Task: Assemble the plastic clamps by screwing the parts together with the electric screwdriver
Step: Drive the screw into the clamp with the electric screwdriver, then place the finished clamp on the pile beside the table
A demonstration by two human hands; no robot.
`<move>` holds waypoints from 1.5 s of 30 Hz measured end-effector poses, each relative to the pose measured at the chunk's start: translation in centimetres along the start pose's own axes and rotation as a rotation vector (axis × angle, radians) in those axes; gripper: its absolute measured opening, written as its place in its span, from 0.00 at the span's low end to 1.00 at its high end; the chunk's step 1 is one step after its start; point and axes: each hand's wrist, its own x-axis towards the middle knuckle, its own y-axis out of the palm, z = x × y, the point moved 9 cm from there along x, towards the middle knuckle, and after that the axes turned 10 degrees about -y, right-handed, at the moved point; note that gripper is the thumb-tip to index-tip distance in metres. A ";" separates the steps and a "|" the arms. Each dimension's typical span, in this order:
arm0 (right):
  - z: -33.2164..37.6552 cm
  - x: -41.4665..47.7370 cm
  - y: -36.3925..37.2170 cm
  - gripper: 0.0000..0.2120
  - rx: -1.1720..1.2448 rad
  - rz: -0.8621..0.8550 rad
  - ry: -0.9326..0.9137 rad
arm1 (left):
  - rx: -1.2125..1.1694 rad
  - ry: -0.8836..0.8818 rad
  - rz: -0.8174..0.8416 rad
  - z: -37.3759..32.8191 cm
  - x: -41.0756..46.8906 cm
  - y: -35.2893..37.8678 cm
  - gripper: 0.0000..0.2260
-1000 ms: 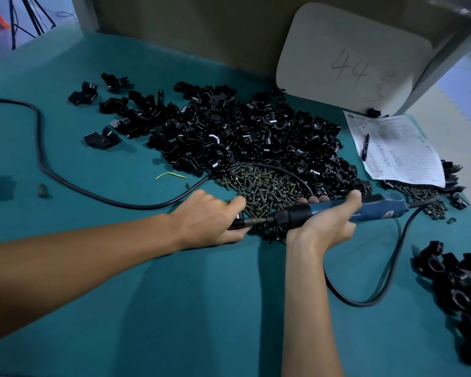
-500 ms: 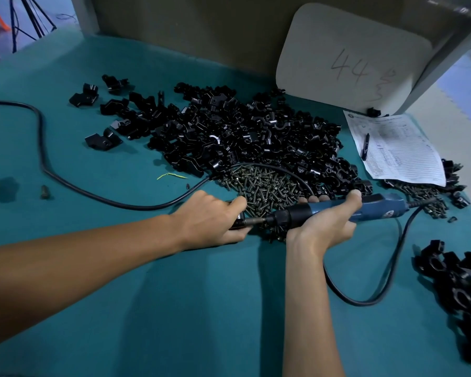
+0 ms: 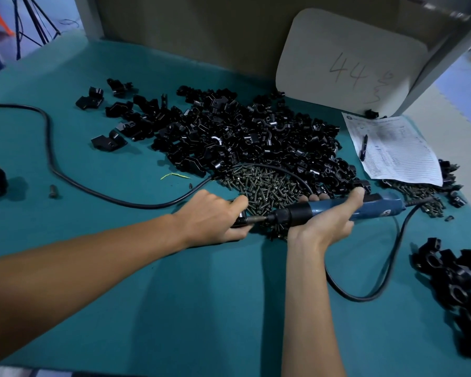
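A: Which step is this?
B: Driving a screw, I judge. The left hand (image 3: 215, 216) grips a clamp (image 3: 237, 222), mostly hidden, just above the tabletop (image 3: 201, 295). The right hand (image 3: 326, 224) is wrapped around the electric screwdriver (image 3: 375, 206), whose bit meets the clamp.
A: Next?
B: Probably holding the bit square until the screw seats.

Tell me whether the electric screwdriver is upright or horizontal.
Horizontal: the right hand holds the electric screwdriver sideways, bit pointing left at the clamp the left hand grips.

The number "44" is handwritten on the white board (image 3: 348, 63) at the back of the table (image 3: 201, 295), beside an unreadable scribble, while print on the paper sheet (image 3: 394, 151) and the electric screwdriver (image 3: 375, 206) is too small to read.
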 end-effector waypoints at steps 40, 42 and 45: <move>-0.8 -8.9 2.9 0.15 -1.279 1.363 -0.534 | -0.392 -0.202 0.024 3.2 -0.2 1.3 0.26; 1.3 -7.9 2.5 0.15 -1.248 1.261 -0.558 | -0.329 -0.192 -0.037 3.1 -0.1 1.3 0.32; 6.0 -5.1 0.8 0.16 -1.235 1.104 -0.623 | -0.308 -0.182 -0.062 3.3 0.0 1.6 0.34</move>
